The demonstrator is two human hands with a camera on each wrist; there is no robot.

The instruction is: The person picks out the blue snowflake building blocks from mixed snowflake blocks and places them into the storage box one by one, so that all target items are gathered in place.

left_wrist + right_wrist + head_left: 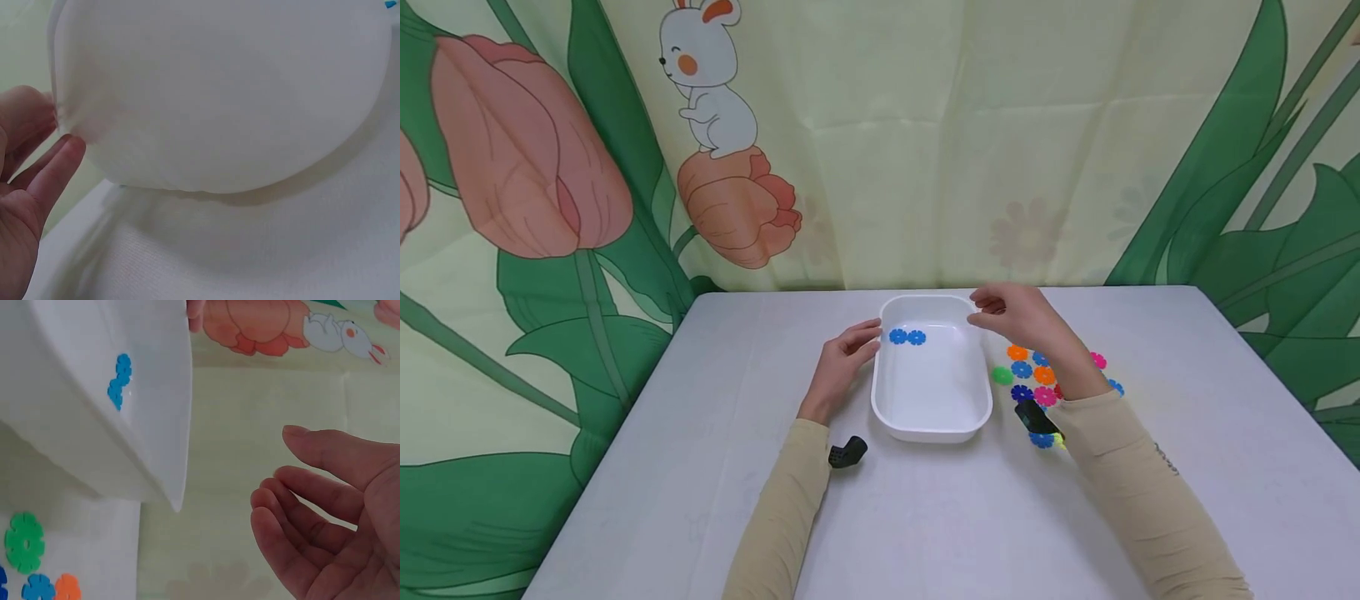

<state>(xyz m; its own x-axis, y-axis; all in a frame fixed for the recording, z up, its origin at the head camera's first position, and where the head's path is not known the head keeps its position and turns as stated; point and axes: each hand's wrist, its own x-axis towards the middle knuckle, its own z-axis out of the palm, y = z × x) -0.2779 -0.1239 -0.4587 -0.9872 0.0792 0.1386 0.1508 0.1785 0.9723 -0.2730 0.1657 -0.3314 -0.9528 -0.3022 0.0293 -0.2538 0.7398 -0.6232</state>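
A white plastic tray (pixel 932 400) sits on the table with two blue flower-shaped pieces (pixel 907 337) joined side by side near its far left corner. My left hand (pixel 842 367) rests its fingertips against the left wall of the tray; the left wrist view shows those fingers (pixel 59 165) fairly straight at the outer side. Above the tray's far right corner is my right hand (pixel 1015 315), its fingers loosely bent. The right wrist view shows nothing between thumb and fingers of this hand (pixel 331 512), which is apart from the tray wall.
Loose flower-shaped pieces in several colours lie to the right of the tray, partly hidden by the right forearm, among them a green one (pixel 1002 376) and an orange one (pixel 1044 375). A printed curtain (pixel 895 200) hangs behind the white-covered table (pixel 662 467).
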